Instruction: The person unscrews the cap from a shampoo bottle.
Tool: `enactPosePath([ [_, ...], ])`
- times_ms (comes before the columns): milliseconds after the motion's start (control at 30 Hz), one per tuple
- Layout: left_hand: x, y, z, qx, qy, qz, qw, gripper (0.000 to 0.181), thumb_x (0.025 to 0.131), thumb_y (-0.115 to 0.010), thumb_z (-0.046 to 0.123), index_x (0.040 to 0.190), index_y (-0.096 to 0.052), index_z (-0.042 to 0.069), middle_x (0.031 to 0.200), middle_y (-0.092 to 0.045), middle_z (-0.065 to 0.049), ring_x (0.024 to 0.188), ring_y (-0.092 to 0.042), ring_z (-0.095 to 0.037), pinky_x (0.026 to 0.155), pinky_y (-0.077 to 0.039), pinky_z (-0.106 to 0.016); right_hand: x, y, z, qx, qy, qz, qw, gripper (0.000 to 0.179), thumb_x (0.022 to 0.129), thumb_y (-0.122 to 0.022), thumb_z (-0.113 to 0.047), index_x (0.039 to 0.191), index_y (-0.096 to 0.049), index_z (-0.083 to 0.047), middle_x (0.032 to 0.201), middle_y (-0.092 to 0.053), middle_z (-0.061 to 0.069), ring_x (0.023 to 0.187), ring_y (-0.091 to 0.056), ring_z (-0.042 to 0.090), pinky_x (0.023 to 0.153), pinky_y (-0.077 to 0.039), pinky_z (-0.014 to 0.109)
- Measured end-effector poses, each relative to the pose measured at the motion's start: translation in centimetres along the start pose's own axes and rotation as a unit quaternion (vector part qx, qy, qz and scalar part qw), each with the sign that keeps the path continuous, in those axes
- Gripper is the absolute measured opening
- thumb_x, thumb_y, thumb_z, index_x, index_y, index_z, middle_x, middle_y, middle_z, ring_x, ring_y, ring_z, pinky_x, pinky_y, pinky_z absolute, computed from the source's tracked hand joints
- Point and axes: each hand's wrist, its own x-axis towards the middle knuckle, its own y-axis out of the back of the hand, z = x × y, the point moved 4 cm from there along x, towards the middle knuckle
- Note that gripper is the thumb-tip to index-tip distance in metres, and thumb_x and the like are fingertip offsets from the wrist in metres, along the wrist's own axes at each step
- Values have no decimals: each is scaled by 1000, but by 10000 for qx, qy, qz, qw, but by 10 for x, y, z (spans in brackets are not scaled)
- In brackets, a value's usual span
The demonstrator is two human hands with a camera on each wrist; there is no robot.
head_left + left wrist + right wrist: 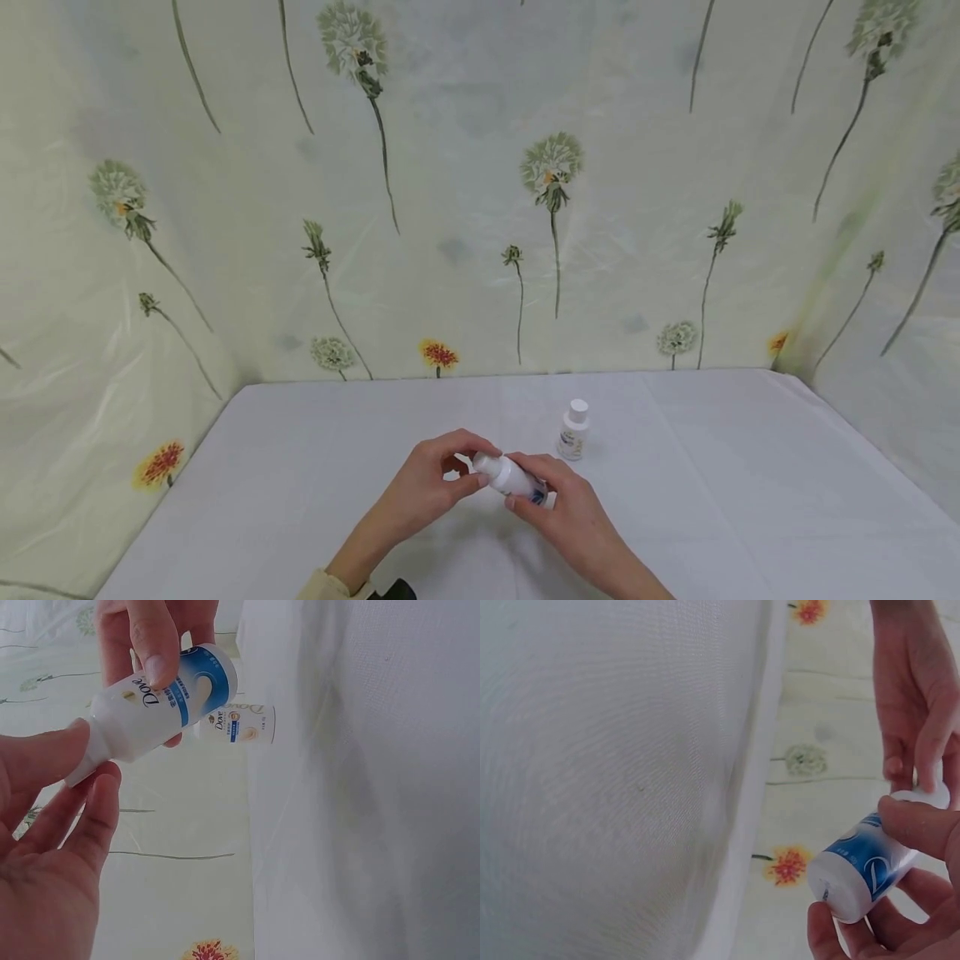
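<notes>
A small white Dove bottle with a blue label band [161, 697] is held tilted above the table between both hands. My left hand [431, 483] pinches its white cap [486, 464] between thumb and fingers. Around the bottle's body curls my right hand [566, 512], thumb on the near side; in the right wrist view its fingers [889, 926] reach under the round base. Behind the right hand a second white Dove bottle [572, 433] stands upright on the table with its cap on.
A white cloth covers the table [300, 467]. Dandelion-printed sheeting [465, 208] rises behind the table's far edge and along both sides. A dark object [397, 591] shows at the left wrist, beside a light sleeve [330, 586].
</notes>
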Motion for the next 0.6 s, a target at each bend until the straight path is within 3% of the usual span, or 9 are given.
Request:
enactPosePath([
  [200,1,1,0,29,-44,94,9999,25,86,-76,5,107,-69,17,101,-66,9,89,-61,-14,75,-54,-28,0,1,-2,-89,92,118,9998,44,78,-83,-16,116,-69,-34,108,-64,-16,99,-56,11,89,-47,37],
  [433,1,2,-2,309,337,291,9985,19,83,-81,22,98,-69,23,88,-66,12,80,-59,-12,70,-51,-26,-1,2,-3,-373,276,263,9986,47,76,-84,-13,115,-69,-34,107,-62,-21,99,-55,8,87,-48,35],
  [600,0,2,-5,338,548,344,9973,19,82,-82,28,95,-69,25,85,-66,12,80,-59,-12,70,-51,-27,-2,1,-3,-351,191,186,9990,45,77,-84,-16,116,-69,-33,109,-62,-18,99,-55,8,86,-48,35],
])
